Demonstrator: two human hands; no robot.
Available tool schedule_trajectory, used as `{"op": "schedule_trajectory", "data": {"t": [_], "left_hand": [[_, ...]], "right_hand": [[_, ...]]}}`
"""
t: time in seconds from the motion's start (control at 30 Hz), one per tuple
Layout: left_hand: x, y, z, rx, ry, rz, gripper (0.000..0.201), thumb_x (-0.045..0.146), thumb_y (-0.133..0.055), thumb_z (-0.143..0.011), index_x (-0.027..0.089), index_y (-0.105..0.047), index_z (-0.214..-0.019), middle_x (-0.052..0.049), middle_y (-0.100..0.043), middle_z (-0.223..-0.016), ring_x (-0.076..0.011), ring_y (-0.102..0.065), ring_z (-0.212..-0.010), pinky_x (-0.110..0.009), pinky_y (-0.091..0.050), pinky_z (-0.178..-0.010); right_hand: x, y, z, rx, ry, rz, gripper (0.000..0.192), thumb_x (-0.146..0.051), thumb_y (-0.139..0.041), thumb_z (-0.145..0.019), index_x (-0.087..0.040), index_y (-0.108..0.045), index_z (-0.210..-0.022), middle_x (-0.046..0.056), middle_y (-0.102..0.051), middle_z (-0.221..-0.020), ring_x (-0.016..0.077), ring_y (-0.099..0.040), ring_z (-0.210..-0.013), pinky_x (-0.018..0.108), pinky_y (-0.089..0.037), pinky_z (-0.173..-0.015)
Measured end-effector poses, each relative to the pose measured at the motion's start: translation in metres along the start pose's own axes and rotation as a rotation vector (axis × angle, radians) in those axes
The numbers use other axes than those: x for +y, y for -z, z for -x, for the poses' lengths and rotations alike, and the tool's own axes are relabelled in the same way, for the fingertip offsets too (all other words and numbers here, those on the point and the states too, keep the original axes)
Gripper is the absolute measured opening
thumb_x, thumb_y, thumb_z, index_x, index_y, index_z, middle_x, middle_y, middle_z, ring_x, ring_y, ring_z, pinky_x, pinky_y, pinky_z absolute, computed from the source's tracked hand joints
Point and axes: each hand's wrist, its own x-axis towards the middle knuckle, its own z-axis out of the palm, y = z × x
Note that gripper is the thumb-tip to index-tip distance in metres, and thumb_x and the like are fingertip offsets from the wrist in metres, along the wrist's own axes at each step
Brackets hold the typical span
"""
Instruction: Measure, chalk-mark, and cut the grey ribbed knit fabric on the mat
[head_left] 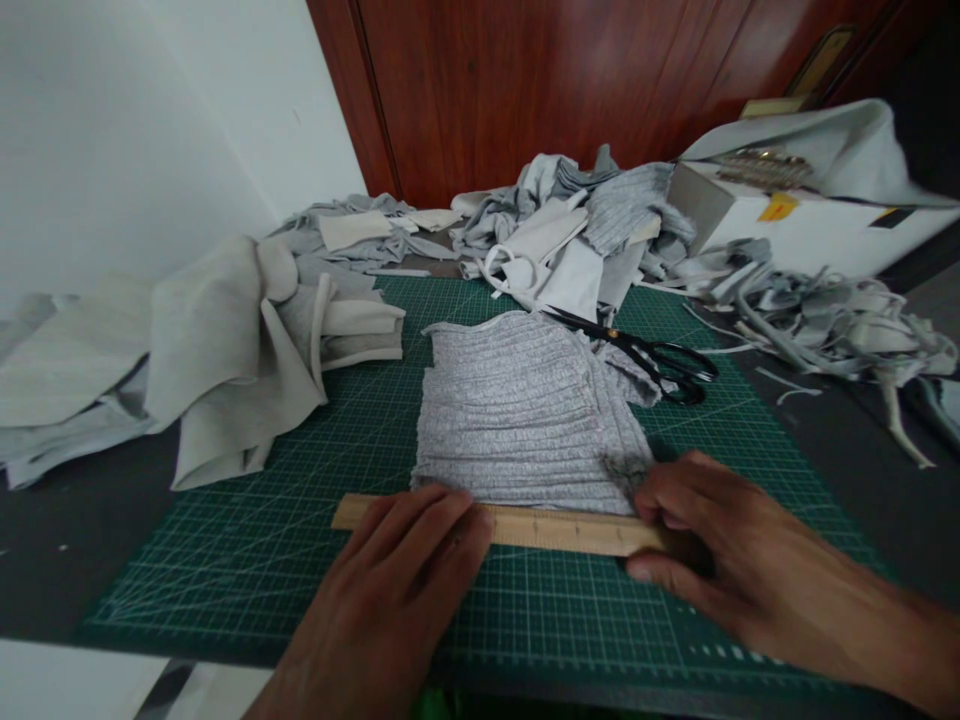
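A pale wooden ruler (559, 530) lies across the green cutting mat (570, 600), along the near edge of a piece of grey ribbed knit fabric (517, 400). My left hand (405, 560) is closed over the ruler left of its middle, fingers on the far side and thumb on the near side. At the ruler's right end, my right hand (720, 540) grips it between thumb and curled fingers, which also touch the fabric's near right corner. Black-handled scissors (645, 355) rest at the fabric's upper right, blades pointing left.
Large pale fabric pieces (217, 340) are heaped at the left. More grey and white scraps (555, 220) pile along the back by the wooden door (525, 90). A white box (810, 225) stands at back right, with a tangle of fabric strips (840, 320) before it.
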Motion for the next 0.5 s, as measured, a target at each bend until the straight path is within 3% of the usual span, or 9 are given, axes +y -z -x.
{"op": "schedule_trajectory", "data": {"t": [0.1,0.23,0.37,0.5], "left_hand": [[-0.004,0.001,-0.001,0.004,0.001,0.006,0.055,-0.003,-0.039,-0.096,0.025,-0.067,-0.133,-0.004,-0.071,-0.135,-0.0223,-0.064,-0.128,-0.044,-0.055,-0.111],[0.003,-0.002,-0.002,0.013,0.011,0.007,0.052,0.001,-0.044,-0.095,0.023,-0.066,-0.137,-0.008,-0.07,-0.137,-0.0264,-0.064,-0.129,-0.048,-0.056,-0.109],[0.016,-0.01,-0.008,0.055,-0.033,0.045,0.042,0.012,-0.053,-0.101,0.021,-0.064,-0.14,-0.008,-0.07,-0.138,-0.0261,-0.064,-0.129,-0.047,-0.052,-0.113],[0.024,-0.013,-0.011,0.08,-0.071,0.091,0.037,0.007,-0.047,-0.103,0.019,-0.067,-0.131,-0.007,-0.074,-0.121,-0.0224,-0.068,-0.113,-0.039,-0.056,-0.1]], "right_hand": [[-0.004,0.01,-0.011,-0.045,0.024,-0.012,0.031,-0.052,-0.069,-0.1,-0.023,-0.062,-0.09,0.004,-0.065,-0.08,0.0237,-0.062,-0.073,0.034,-0.041,-0.062],[-0.001,0.02,-0.06,0.096,0.106,0.021,0.033,-0.047,-0.054,-0.109,-0.019,-0.066,-0.096,0.005,-0.068,-0.08,0.0222,-0.063,-0.073,0.034,-0.042,-0.068],[0.004,0.012,-0.111,-0.016,0.133,0.063,0.035,-0.051,-0.059,-0.106,-0.017,-0.064,-0.099,0.007,-0.07,-0.084,0.0207,-0.061,-0.072,0.032,-0.037,-0.066],[0.006,0.0,-0.124,-0.041,0.13,0.113,0.04,-0.057,-0.06,-0.104,-0.017,-0.062,-0.1,0.006,-0.07,-0.084,0.0217,-0.061,-0.073,0.032,-0.033,-0.066]]}}
